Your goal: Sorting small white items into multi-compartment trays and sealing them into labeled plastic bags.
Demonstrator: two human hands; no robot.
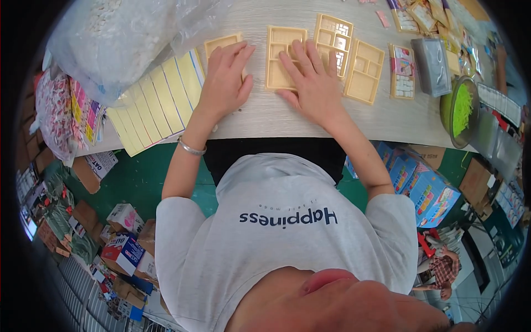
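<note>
Cream plastic trays with compartments lie on the table in front of me. My left hand rests with outstretched fingers over the leftmost tray, covering most of it. On the middle tray, my right hand lies with its fingers spread, its thumb near the tray's lower edge. Its outer fingers reach the tray beside it, which shows a grid pattern in its compartments. Just right of that hand sits another divided tray. What lies under my palms is hidden.
A filled clear wrapped tray, a grey stack of plastic and a bowl of green shreds stand right. At left are a large clear bag of white pieces and yellow striped sheets. Boxes stand below the table.
</note>
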